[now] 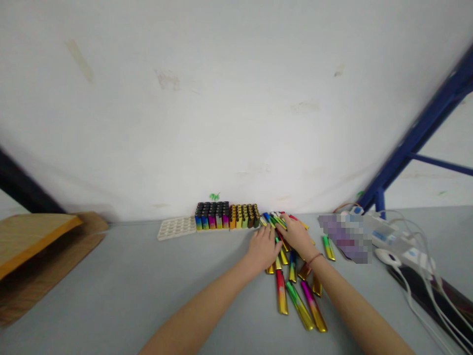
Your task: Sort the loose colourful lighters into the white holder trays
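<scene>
Far left there's a kraft padded envelope (39, 254) folded over on a grey tabletop (111, 296). Moving right, a white plastic tray (176, 228) shows rows of empty round holes, then a neat block of upright disposable lighters (225, 217) with black tops and gradient bodies. I can't quite tell if they're sitting in that same tray.

Right next to that block is a messy fan of loose lighters (293, 291), shiny red, green, blue and gold, lying every which way. The left hand (263, 249) is palm down at the pile's left edge, fingers loosely spread, not visibly gripping anything. The right hand (295, 235) lies over the far end of the heap, fingers fairly spread, and from this angle I can't tell if it's pinching one.

These look light, stiff and pretty slick, so I'd grab one around the middle of the body, not the glossy tip. One stray lighter (328, 248) lies further right, past it a blurred patch, then a white power strip (391, 241) with cables, under a blue steel frame (421, 133).
</scene>
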Demonstrator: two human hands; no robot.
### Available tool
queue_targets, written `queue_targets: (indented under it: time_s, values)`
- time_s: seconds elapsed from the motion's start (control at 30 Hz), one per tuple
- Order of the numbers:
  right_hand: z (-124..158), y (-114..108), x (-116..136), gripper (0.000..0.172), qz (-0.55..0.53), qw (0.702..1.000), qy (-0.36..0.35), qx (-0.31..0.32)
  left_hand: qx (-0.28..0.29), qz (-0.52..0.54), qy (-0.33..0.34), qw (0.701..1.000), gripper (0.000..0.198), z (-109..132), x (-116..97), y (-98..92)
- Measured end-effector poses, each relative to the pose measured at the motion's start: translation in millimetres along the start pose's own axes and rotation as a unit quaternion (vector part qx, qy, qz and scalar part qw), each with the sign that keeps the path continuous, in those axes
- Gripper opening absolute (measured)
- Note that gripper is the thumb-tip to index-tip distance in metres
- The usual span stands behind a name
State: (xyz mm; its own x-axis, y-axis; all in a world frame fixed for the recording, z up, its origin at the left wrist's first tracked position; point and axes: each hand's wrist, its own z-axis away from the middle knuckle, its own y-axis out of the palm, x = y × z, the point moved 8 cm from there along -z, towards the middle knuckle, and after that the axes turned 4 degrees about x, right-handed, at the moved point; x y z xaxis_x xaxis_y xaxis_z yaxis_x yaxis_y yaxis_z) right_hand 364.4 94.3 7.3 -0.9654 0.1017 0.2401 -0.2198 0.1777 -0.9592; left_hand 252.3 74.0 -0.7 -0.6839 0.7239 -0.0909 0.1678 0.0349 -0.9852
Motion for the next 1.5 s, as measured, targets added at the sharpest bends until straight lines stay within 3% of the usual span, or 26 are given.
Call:
queue_targets:
  time_s: [0.23,0.43,0.63,0.77,0.87,0.97,1.03,1.2,1.3,1.5]
  values:
    - [-8.4,-1.3,-10.7,0.035,-0.020,0.999,0.038,-0.001,-0.019,0.014,0.033,0.999,0.044,-12.2,-4.9,-1.5]
    - [-11.6,0.6,-33.3,0.025,-0.129,0.986,0.094,-0.057,-0.040,0.025,0.022,0.999,0.038,-12.9,0.2,-11.7]
    - [-8.4,-29.4,-57.0,0.028,-0.274,0.950,0.073,-0.132,-0.007,0.023,0.050,0.998,0.046,-23.1,-1.4,2.7]
    - [-6.8,-40.6,-70.7,0.044,-0.346,0.927,0.043,-0.140,-0.005,0.032,0.042,0.999,0.051,-24.2,-0.4,4.0]
    - [-7.9,-39.6,-86.0,0.054,-0.385,0.911,0.050,-0.139,-0.009,0.034,0.085,0.996,0.050,-21.0,-10.7,1.1]
    - [-8.4,-46.0,-110.5,0.041,-0.326,0.921,0.108,-0.185,0.004,0.036,0.119,0.992,0.049,-22.6,-22.3,1.7]
    - [-11.5,-49.0,-122.8,0.034,-0.251,0.940,0.137,-0.184,0.022,0.037,0.112,0.993,0.050,-28.7,-25.6,5.2]
    - [-24.7,-28.4,-121.9,0.020,-0.096,0.991,0.084,-0.045,0.043,0.047,0.086,0.994,0.052,-46.8,-27.1,16.5]
    - [-24.8,-12.0,-116.1,0.019,-0.076,0.994,0.076,-0.013,0.033,0.050,0.088,0.994,0.051,-50.4,-27.1,20.4]
    - [-26.5,-4.7,-106.4,0.031,-0.120,0.984,0.108,-0.078,0.029,0.049,0.090,0.994,0.049,-48.3,-25.6,16.9]
